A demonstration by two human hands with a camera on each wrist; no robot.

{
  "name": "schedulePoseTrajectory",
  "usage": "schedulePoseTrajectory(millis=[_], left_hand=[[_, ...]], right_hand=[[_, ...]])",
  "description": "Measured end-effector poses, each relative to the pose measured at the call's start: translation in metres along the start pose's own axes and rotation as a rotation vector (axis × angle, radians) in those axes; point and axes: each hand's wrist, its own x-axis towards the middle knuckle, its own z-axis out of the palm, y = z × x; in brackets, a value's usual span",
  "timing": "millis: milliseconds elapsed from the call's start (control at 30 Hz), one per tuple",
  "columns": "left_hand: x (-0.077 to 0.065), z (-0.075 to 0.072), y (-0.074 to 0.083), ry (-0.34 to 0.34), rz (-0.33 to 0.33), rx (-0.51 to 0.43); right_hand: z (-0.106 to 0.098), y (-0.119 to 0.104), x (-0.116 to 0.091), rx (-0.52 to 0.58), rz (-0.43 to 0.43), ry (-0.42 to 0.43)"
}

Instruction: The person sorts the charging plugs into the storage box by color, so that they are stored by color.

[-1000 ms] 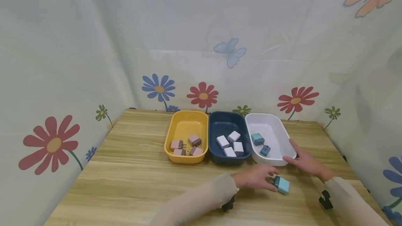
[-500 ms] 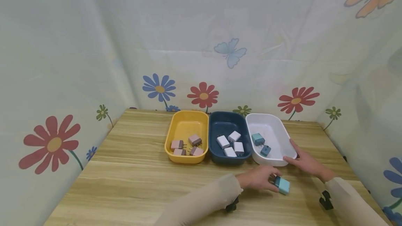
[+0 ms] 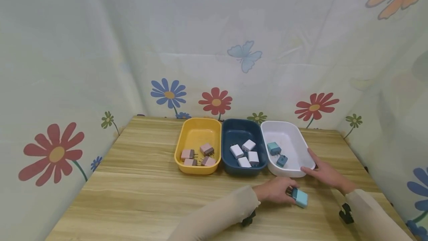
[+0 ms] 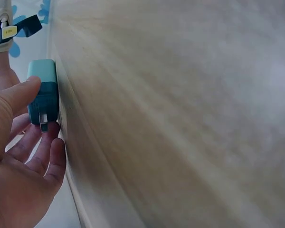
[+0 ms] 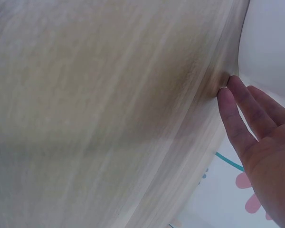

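My left hand (image 3: 275, 190) pinches a two-tone teal charger plug (image 3: 301, 198) at its darker, pronged end, low over the table in front of the white bin. In the left wrist view the thumb lies along one face of the plug, with the fingers behind it. My right hand (image 3: 326, 174) rests against the right front corner of the white bin (image 3: 294, 173), thumb at the front and fingers fairly straight along the side. Inside that bin lie a teal plug (image 3: 274, 148) and a darker teal one (image 3: 282, 160).
To the left, a navy bin (image 3: 239, 125) with several white plugs touches the white bin. Beyond it stands a yellow bin (image 3: 200, 124) with several pink plugs. The wood-grain table (image 3: 140, 196) backs onto a floral curtain (image 3: 200, 29).
My left hand has shifted slightly right and its fingers have closed onto the teal charger plug, which has hardly moved. The right hand has stayed at the white bin.
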Motion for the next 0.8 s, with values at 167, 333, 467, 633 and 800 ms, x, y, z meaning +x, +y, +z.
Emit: schedulePoseTrajectory(millis=[167,333,467,633,800], left_hand=[[0.0,-0.003,0.002,-0.011,-0.003,0.032],[-0.001,-0.005,0.003,-0.038,-0.012,0.088],[-0.004,-0.007,0.002,-0.054,0.006,0.084],[-0.011,-0.012,-0.002,-0.073,0.005,0.033],[-0.019,-0.019,-0.005,-0.085,-0.022,-0.008]], right_hand=[[0.0,0.0,0.001,0.001,-0.006,0.006],[-0.001,-0.001,0.002,0.006,-0.007,0.005],[-0.001,-0.001,0.002,0.004,0.001,-0.004],[-0.001,0.001,0.002,-0.002,0.011,-0.011],[0.0,0.003,0.004,0.0,0.017,-0.016]])
